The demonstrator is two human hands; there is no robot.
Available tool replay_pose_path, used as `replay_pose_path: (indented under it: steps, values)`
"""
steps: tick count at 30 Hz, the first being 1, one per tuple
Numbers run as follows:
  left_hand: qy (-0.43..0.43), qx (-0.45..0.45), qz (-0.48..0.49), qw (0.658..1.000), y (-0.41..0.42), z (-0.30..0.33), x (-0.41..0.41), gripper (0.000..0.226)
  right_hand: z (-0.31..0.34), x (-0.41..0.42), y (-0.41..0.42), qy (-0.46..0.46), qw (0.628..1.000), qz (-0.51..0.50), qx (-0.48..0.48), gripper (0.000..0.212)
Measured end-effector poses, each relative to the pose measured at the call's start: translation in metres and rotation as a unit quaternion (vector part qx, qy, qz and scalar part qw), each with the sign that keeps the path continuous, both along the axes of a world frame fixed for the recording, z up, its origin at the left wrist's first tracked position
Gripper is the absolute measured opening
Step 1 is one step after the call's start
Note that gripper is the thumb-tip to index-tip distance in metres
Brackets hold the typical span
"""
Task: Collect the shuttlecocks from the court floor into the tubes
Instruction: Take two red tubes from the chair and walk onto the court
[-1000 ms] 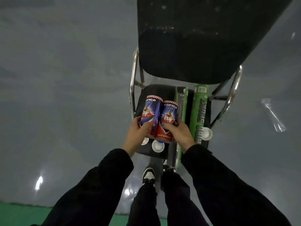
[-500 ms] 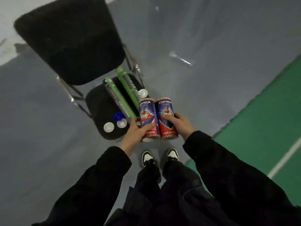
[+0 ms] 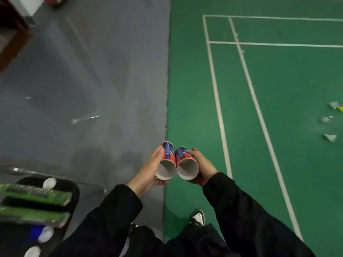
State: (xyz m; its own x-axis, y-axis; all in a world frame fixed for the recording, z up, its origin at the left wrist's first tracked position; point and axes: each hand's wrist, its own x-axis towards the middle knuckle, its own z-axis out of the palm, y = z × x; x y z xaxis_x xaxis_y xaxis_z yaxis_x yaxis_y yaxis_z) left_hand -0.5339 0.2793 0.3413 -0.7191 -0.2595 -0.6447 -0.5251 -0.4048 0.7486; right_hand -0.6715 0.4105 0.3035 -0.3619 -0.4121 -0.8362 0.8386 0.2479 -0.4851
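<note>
Two open tubes in hand, one each: left hand (image 3: 148,173) wrapped around the left tube (image 3: 167,162), right hand (image 3: 201,167) wrapped around the right tube (image 3: 186,164), tubes side by side and touching, open mouths facing the camera, both look empty as far as the bore shows. Shuttlecocks (image 3: 330,137) are on the green court (image 3: 185,89) at about 3 o'clock, well apart from the hands; I count three or four pale blobs plus a yellowish one (image 3: 340,108), too blurred to be sure, and the frame edge cuts the cluster so there may be more. Handling guess: shuttles are featherlight and the skirts crush easily, so pinch by the cork or lower skirt, feed cork first into the mouth, no forcing. Tubes look like thin card, stiff enough but dentable, so hold mid-body, not at the rim. One hand will likely need freeing to pick. At 8 o'clock a black chair seat (image 3: 74,188) carries green tubes (image 3: 37,194) and loose white and blue caps (image 3: 49,182), motion-smeared. Far ends of the held tubes are hidden; cannot tell if capped.
</note>
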Motion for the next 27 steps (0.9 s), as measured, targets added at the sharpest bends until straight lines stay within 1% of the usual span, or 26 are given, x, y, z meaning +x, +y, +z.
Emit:
replay_pose_path:
  steps: [1,3,4,5,6,8,9,10,12,13,14,16,19,20,22,24,27]
  values:
    - [0.004,0.015,-0.032,0.999,0.018,0.006,-0.023,0.072,0.001,-0.018,0.025,-0.015,1.0,-0.014,-0.001,0.094]
    - [0.006,0.021,-0.1,0.995,0.052,0.01,-0.066,0.082,0.002,-0.054,0.076,-0.029,0.998,-0.047,0.01,0.054]
    - [0.002,0.014,-0.127,0.992,0.068,0.01,-0.088,0.086,0.003,-0.071,0.101,-0.031,0.997,-0.059,0.029,0.05]
    - [-0.011,-0.002,-0.146,0.989,0.083,0.01,-0.108,0.089,0.004,-0.086,0.123,-0.027,0.996,-0.07,0.049,0.056]
    - [-0.028,-0.024,-0.158,0.987,0.098,0.01,-0.128,0.085,0.009,-0.099,0.145,-0.018,0.995,-0.069,0.066,0.064]
    - [-0.058,-0.085,-0.18,0.978,0.129,0.011,-0.17,0.067,0.017,-0.125,0.179,-0.011,0.995,-0.083,0.058,0.072]
    - [-0.063,-0.131,-0.205,0.968,0.142,0.011,-0.19,0.061,0.02,-0.137,0.194,-0.01,0.994,-0.094,0.052,0.072]
    - [-0.056,-0.187,-0.236,0.952,0.154,0.011,-0.21,0.056,0.024,-0.147,0.206,-0.006,0.993,-0.106,0.041,0.069]
    - [-0.016,-0.3,-0.292,0.908,0.175,0.012,-0.25,0.049,0.029,-0.169,0.228,0.003,0.99,-0.136,0.027,0.054]
    - [0.006,-0.341,-0.313,0.887,0.184,0.012,-0.27,0.046,0.029,-0.181,0.238,0.008,0.988,-0.156,0.018,0.047]
    - [0.021,-0.362,-0.326,0.873,0.192,0.011,-0.29,0.044,0.029,-0.193,0.247,0.015,0.984,-0.176,0.013,0.042]
    - [0.028,-0.376,-0.335,0.863,0.207,0.008,-0.332,0.041,0.028,-0.222,0.261,0.033,0.979,-0.2,0.017,0.033]
    - [0.04,-0.369,-0.355,0.858,0.223,0.001,-0.403,0.037,0.027,-0.273,0.278,0.066,0.975,-0.209,0.042,0.011]
    - [0.045,-0.361,-0.372,0.854,0.227,-0.002,-0.427,0.036,0.025,-0.291,0.282,0.083,0.971,-0.215,0.06,0.012]
    - [0.046,-0.347,-0.413,0.841,0.234,-0.005,-0.477,0.034,0.019,-0.327,0.291,0.13,0.963,-0.207,0.115,0.022]
    - [0.048,-0.356,-0.458,0.814,0.242,-0.002,-0.52,0.034,0.02,-0.358,0.297,0.173,0.952,-0.197,0.157,0.031]
    - [0.095,-0.423,-0.517,0.738,0.26,0.008,-0.578,0.032,0.017,-0.406,0.315,0.21,0.934,-0.212,0.198,0.03]
